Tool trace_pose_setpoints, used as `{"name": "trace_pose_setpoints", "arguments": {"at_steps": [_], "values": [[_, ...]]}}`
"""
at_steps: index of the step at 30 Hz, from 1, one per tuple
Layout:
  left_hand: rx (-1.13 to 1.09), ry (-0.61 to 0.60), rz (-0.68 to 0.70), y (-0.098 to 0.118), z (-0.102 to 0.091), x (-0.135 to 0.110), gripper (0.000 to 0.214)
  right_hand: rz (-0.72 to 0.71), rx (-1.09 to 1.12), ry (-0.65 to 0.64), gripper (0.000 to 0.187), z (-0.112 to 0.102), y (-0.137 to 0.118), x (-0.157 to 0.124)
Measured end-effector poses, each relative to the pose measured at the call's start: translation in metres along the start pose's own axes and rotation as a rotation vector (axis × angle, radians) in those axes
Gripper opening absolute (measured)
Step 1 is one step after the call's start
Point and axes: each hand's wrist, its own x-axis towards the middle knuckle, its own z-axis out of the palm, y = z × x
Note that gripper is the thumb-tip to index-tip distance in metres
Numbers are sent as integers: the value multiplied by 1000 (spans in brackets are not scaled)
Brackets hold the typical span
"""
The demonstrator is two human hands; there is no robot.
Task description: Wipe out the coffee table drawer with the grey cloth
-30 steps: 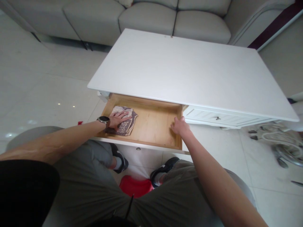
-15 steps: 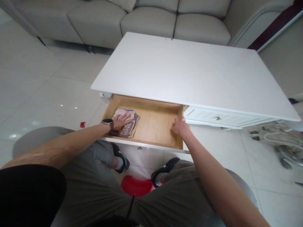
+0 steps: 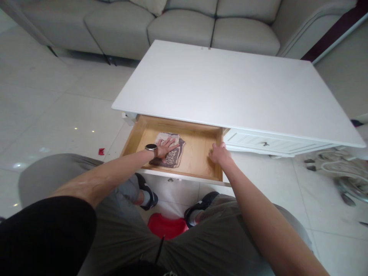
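A pulled-out wooden drawer (image 3: 195, 165) with a pale bottom sits in front of my knees. Inside it a folded grey-brown and white patterned cloth (image 3: 174, 158) lies on the drawer bottom, left of the middle. My left hand (image 3: 165, 147), with a watch at the wrist, rests flat on this cloth, fingers spread. At the drawer's right side wall, my right hand (image 3: 219, 153) has its fingers curled over the top edge, gripping it.
The drawer belongs to a white coffee table (image 3: 230, 88), with a second, closed drawer (image 3: 266, 143) on the right. Behind stands a grey sofa (image 3: 181, 30). A red basin-like object (image 3: 166, 226) is on the floor between my feet, and a red scrap (image 3: 101, 151) lies left.
My left hand has slid the cloth to the right along the drawer bottom, from near the left wall toward the middle. My right hand keeps its grip on the drawer's side.
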Motion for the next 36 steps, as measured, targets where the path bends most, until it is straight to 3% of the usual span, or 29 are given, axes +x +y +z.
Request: {"name": "trace_pose_setpoints", "arguments": {"at_steps": [6,13,16,19,25,36], "values": [[-28,-4,53,56,-12,35,145,3,6,-12,51,2,1,5],[-115,22,209,161,-14,75,136,-17,18,26,52,5,2,5],[-129,37,182,193,-11,82,133,-27,30,30,50,5,2,5],[-157,47,197,199,-8,82,134,-17,39,39,50,5,2,5],[-199,91,269,187,-10,78,145,-24,30,20,50,2,1,4],[-182,103,258,172,-35,98,140,-63,-17,69,46,0,5,-2]]}}
